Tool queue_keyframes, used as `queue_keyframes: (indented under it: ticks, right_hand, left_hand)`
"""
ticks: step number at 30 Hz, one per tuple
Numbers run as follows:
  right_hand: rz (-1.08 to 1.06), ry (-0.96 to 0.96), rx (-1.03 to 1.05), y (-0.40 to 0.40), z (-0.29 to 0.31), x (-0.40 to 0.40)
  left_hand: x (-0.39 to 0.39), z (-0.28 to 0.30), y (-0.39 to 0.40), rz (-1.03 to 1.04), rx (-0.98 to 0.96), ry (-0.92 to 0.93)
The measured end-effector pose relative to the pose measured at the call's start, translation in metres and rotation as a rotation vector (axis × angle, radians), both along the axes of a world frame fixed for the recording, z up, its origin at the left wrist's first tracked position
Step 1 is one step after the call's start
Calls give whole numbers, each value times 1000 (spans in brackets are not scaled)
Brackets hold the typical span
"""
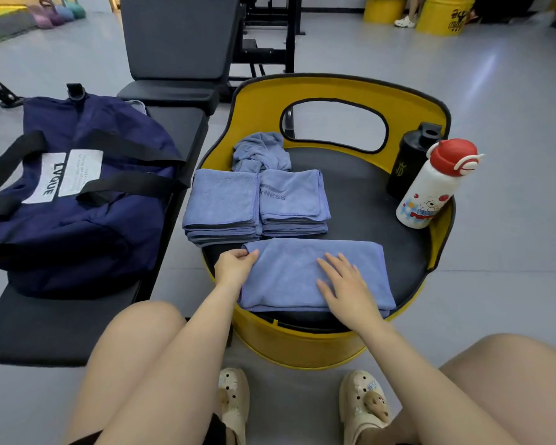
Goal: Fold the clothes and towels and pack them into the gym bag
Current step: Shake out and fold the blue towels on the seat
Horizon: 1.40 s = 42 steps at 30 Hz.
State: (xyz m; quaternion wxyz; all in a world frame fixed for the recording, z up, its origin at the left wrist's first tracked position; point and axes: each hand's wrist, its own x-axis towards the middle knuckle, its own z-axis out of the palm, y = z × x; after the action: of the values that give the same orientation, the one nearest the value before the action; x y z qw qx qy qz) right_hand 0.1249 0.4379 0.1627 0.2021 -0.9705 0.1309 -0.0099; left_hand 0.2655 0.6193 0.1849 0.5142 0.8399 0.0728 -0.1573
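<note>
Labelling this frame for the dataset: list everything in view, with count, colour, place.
towel being folded: 1, blue, front of the seat
folded towel stacks: 2, blue, side by side behind it
crumpled towel: 1, blue, behind the stacks
gym bag: 1, navy with black straps, on the bench at left
bench: 1, black, left
barrel seat: 1, yellow with black pad, centre
shaker bottle: 1, black, seat's right edge
water bottle: 1, white with red cap, beside the shaker
kettlebells: several, pastel, far left
left hand: pinches the towel's left edge
right hand: flat on the towel
</note>
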Motion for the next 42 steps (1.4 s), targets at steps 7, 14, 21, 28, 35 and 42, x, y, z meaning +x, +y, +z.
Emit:
queue_keyframes:
  ticks: [7,14,21,28,35,42]
  right_hand:
    - [18,143,-166,0,-12,3]
    - [58,154,-173,-9,-13,-15]
    - [22,151,-166,-2,-12,-16]
    - [-9,145,-198,2,-14,-13]
    - [-10,138,-202,1,-15,-12]
    - [-16,85,-147,1,-9,-6]
  left_hand:
    - [12,-5,-5,99,-97,88]
    - [11,-4,1,100,-85,74]
    - [1,-4,-1,0,-69,34]
    - [-11,-3,0,-24,8,-106]
    - [-39,-3,-15,-344,572,-633]
    - [-61,-21,-44,-777,644,-614]
